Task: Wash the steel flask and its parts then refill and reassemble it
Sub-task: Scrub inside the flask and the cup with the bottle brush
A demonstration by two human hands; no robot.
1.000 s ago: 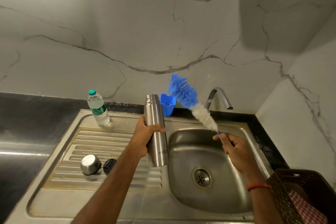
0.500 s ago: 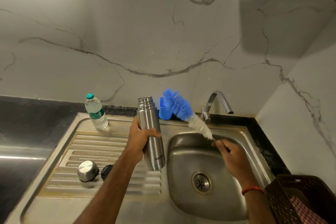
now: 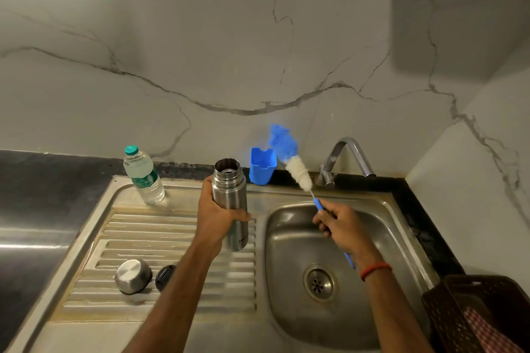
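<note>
Flask wash: parts off, brushing yet to start

1. Steel flask (image 3: pixel 229 193): mouth open and tipped slightly toward you, held above the edge where the drainboard (image 3: pixel 160 238) meets the sink basin (image 3: pixel 286 241). Your left hand (image 3: pixel 213 219) wraps its middle, fingers curled round the body.
2. Bottle brush (image 3: pixel 298 173): blue-and-white head raised over the back ledge, to the right of the flask mouth and not in it. Your right hand (image 3: pixel 341 226) clasps the blue handle.
3. Steel cap (image 3: pixel 133 276): rim down on the drainboard, well apart from the flask.
4. Black stopper (image 3: pixel 165 276): just beside the cap, on its right.
5. Plastic water bottle (image 3: pixel 143 178): capped, standing at the back of the drainboard; likely your refill supply.
6. Tap (image 3: pixel 348 156): no stream visible.
7. Blue cup (image 3: pixel 262 166) on the ledge; brown basket (image 3: pixel 481 309) at the near right.

Status, as judged: dismantling is done. Whether the flask is already wet or soaped cannot be told. Still to do are scrubbing the inside, washing the cap and stopper, rinsing, refilling and reassembly. You are early in the job.
</note>
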